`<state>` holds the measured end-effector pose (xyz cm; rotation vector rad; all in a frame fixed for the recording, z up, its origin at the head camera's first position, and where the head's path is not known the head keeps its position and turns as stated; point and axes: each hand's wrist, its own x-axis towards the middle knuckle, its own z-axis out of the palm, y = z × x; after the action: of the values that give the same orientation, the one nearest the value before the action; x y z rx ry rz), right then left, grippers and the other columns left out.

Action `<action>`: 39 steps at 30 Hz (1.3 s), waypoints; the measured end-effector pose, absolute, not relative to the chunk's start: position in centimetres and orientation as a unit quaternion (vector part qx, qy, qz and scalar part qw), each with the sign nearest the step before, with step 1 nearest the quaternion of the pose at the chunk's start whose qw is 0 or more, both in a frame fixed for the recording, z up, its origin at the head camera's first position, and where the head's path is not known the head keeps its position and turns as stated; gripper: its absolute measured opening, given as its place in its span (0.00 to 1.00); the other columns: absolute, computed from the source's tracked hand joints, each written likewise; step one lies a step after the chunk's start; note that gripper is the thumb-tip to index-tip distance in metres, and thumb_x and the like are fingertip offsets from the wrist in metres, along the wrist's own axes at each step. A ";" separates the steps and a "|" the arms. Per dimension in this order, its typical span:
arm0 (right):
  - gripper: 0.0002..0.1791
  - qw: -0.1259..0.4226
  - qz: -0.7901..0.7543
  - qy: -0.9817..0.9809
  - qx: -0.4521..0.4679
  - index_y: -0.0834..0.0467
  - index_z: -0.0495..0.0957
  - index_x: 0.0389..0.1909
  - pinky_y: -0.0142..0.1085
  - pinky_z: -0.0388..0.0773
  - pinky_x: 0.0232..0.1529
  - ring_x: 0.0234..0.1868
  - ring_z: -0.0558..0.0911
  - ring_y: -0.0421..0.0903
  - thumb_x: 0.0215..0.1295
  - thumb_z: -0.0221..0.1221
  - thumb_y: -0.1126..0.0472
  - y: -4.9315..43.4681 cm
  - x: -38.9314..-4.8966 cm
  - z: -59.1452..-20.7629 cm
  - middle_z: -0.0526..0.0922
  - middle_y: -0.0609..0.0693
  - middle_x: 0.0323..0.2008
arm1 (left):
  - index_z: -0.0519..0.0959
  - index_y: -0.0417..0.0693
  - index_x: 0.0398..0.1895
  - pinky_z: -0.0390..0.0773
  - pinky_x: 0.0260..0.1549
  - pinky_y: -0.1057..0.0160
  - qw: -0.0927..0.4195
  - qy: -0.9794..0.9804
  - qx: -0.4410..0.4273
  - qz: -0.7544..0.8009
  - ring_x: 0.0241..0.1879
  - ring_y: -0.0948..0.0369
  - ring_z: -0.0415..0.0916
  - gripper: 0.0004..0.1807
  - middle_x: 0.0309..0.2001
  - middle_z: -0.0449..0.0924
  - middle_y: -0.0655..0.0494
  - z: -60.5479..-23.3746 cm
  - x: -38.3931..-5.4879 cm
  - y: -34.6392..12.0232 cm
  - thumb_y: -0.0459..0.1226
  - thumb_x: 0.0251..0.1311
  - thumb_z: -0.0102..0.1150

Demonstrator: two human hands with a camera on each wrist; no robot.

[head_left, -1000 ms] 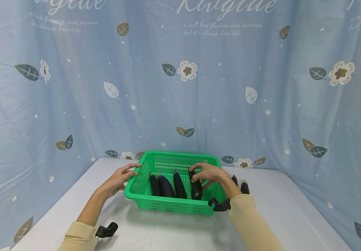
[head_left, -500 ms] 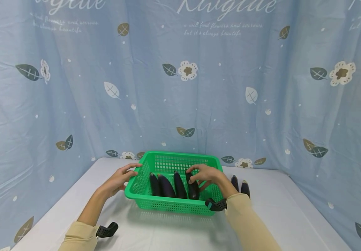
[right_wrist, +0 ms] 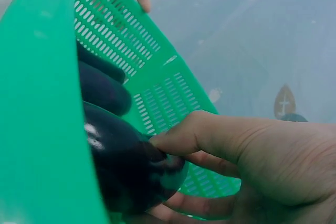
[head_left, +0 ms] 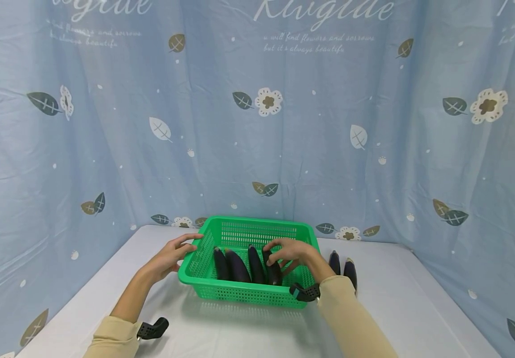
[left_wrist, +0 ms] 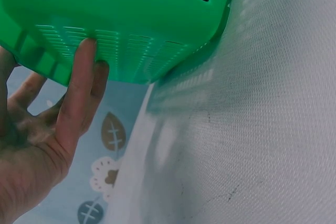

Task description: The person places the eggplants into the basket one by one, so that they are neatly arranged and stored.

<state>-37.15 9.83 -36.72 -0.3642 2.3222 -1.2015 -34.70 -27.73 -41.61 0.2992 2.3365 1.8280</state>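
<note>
Right hand [head_left: 294,252] inside the basket [head_left: 248,295], thumb and fingers pinching the held eggplant [head_left: 275,275] near its far end; grip is narrow, on the eggplant. Held eggplant is the rightmost of four in the basket, lying lengthwise toward the near wall. Three other eggplants [head_left: 238,266] lie to its left, roughly side by side; nearest one just beside it. Right wrist view: dark glossy skin at the fingertips, near wall covers part of the row.

Left hand [head_left: 167,259] on the basket's left end, holding the rim: some fingertips over the top edge, others against the outer wall in the left wrist view.

Two loose eggplants [head_left: 350,271] on the table [head_left: 418,303], right of the basket, partly behind the right forearm. Basket is green, slotted, on the white table. Beige sleeves [head_left: 353,313], black wrist mounts [head_left: 153,328]. Blue curtain [head_left: 212,154] behind, leaf and flower print.
</note>
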 end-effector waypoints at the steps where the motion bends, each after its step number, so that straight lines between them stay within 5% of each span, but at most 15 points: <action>1: 0.30 0.249 -0.442 0.852 -0.132 0.54 0.72 0.63 0.47 0.85 0.36 0.43 0.81 0.57 0.58 0.66 0.62 9.7 -37.2 -36.7 0.77 0.57 0.49 | 0.62 0.60 0.73 0.85 0.37 0.47 0.080 0.782 0.099 0.611 0.69 0.40 0.65 0.29 0.71 0.62 0.39 -41.6 -34.7 -27.8 0.50 0.70 0.53; 39: 0.30 0.280 -0.406 0.861 -0.125 0.54 0.73 0.64 0.46 0.85 0.39 0.46 0.83 0.55 0.60 0.67 0.61 8.8 -37.3 -36.4 0.79 0.57 0.49 | 0.63 0.59 0.72 0.85 0.33 0.48 0.077 0.783 0.102 0.609 0.63 0.48 0.74 0.28 0.70 0.64 0.40 -41.6 -34.8 -27.7 0.48 0.71 0.53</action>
<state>-37.27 8.78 -36.39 -0.3357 2.3089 -1.0892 -34.76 -27.66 -41.59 0.3058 2.3454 1.8256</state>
